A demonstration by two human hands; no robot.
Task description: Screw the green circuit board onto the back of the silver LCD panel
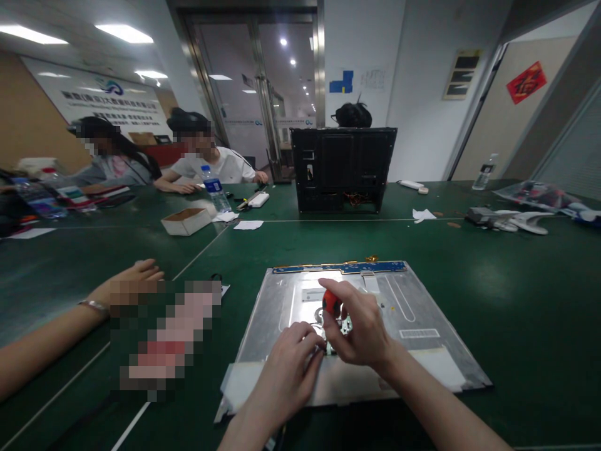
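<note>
Two bare forearms (436, 401) come in from the bottom edge of the frame, and both hands meet at its lower middle. From where I stand, the fingers of the right hand (361, 326) are closed around a red and black handle (331, 302), with thumb and forefinger on it. Just beside, the left hand (295, 354) has its fingers bent and pointing to the same spot; whether they hold something small, I cannot tell. Under them shows a bit of green circuit board (329, 347), partly hidden by the hands. It sits on a flat metal panel (263, 332), which lies on the green bench (530, 326), in the lower middle of the frame. Along the far edge of this panel runs a blue circuit strip (347, 268). At the left of the frame, another person's arm (51, 347) rests near a blurred reddish object (173, 338). Farther, at upper centre, stands a black casing (345, 169), and to its left are a water bottle (216, 190) and an open box (186, 222).
</note>
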